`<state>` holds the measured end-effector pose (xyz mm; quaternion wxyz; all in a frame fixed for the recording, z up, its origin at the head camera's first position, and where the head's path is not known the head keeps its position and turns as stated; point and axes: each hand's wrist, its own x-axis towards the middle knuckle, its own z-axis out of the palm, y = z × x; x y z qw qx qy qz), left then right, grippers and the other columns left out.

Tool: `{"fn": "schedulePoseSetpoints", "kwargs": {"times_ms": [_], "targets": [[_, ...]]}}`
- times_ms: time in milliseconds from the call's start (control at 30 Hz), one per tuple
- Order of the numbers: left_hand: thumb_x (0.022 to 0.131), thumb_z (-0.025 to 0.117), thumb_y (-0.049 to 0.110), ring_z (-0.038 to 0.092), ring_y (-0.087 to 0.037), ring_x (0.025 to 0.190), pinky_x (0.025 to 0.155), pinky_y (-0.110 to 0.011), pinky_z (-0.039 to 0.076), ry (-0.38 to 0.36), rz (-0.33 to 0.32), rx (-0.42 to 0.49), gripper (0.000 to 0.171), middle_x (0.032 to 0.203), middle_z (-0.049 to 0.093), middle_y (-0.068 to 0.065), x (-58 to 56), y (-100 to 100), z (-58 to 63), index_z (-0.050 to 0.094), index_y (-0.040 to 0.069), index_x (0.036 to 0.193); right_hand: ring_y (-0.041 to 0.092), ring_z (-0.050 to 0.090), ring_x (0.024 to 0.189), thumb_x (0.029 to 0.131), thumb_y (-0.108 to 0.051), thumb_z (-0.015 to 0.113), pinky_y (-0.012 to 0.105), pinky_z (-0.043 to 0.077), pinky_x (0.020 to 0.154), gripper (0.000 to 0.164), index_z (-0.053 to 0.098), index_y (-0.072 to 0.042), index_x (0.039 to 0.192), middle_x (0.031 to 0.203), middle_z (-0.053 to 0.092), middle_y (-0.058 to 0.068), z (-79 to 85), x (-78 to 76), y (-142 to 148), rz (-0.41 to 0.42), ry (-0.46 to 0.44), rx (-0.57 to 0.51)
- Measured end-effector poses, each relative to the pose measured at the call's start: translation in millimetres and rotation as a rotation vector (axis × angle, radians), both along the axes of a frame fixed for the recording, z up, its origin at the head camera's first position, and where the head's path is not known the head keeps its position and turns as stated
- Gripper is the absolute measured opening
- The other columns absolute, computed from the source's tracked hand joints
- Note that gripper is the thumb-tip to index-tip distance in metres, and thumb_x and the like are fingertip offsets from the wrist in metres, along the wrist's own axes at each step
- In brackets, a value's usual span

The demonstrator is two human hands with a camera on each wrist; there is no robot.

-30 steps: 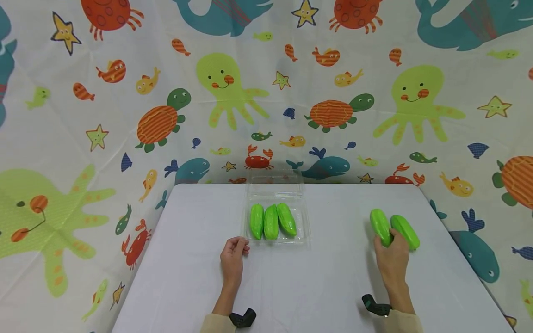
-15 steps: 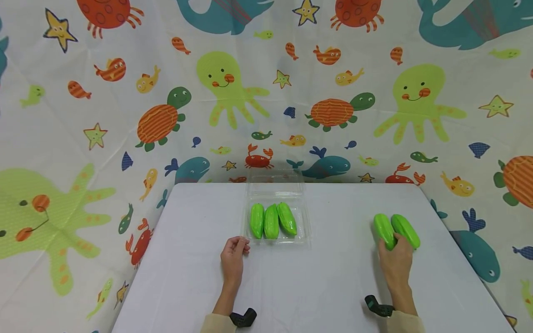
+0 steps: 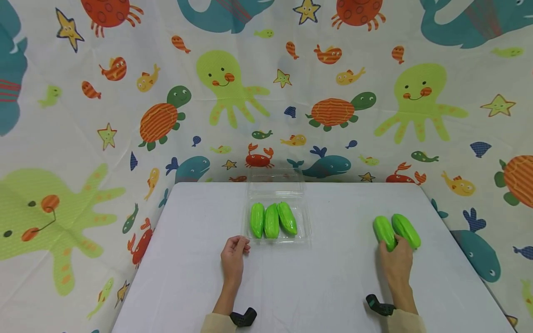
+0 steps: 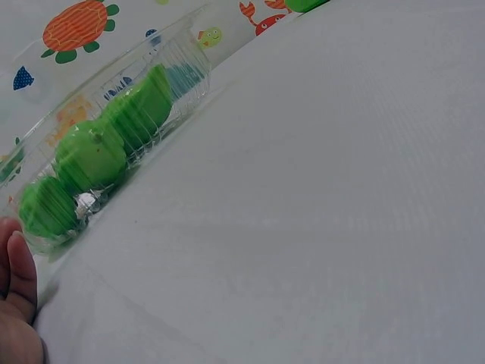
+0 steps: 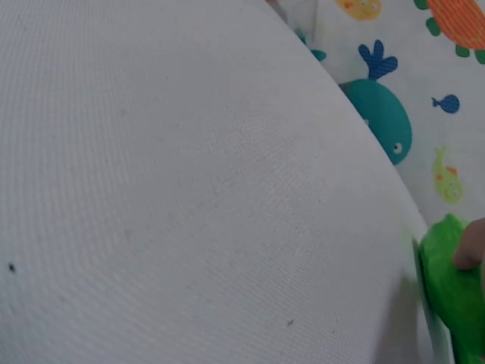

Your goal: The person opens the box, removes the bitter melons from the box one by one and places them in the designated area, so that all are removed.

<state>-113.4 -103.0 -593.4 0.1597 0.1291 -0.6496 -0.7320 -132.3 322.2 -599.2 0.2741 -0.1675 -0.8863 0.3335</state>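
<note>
In the head view my right hand (image 3: pixel 395 261) grips the near end of a bright green, cucumber-like vegetable (image 3: pixel 384 231) at the table's right. A second green vegetable (image 3: pixel 406 230) lies right beside it. The right wrist view shows a fingertip on the green vegetable (image 5: pixel 447 280) at its right edge. My left hand (image 3: pixel 233 259) rests on the table with loosely bent fingers, fingertips right at the near left corner of a clear plastic clamshell box (image 3: pixel 307 231). Inside the box, three similar green vegetables (image 3: pixel 271 222) lie side by side.
The box's hinged lid (image 3: pixel 275 180) stands open at the back, near the table's far edge. A white cloth covers the table (image 3: pixel 308 286). Behind and at the sides hangs a curtain (image 3: pixel 258 78) printed with sea animals. Each wrist wears a black device (image 3: pixel 243 317).
My right hand has shifted slightly right and toward me with the green vegetable, bringing it closer to the other one. The left hand and the box have stayed put.
</note>
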Motion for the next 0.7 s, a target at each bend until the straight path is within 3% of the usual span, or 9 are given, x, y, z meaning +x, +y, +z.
{"fn": "schedulePoseSetpoints", "kwargs": {"times_ms": [367,700], "targets": [[0.1,0.06,0.01,0.065,-0.012,0.074,0.068,-0.023,0.058,-0.014,-0.001,-0.01,0.015,0.091,0.07,-0.014,-0.2,-0.6,1.0,0.063,-0.005,0.103,0.051,0.052,0.108,0.093,-0.009,0.058,0.062,0.042,0.088,0.046,0.048,0.02,0.128,0.118,0.055,0.04,3.9,-1.1,0.7,-0.003,-0.06,-0.017],[0.099,0.06,0.009,0.064,-0.013,0.074,0.068,-0.023,0.058,-0.01,-0.01,0.01,0.016,0.094,0.069,-0.023,0.0,-1.9,2.5,0.062,-0.006,0.103,0.054,0.052,0.112,0.092,-0.01,0.06,0.064,0.041,0.092,0.048,0.049,0.019,0.127,0.12,0.055,0.041,4.2,-1.1,1.6,-0.011,-0.056,-0.017]]}}
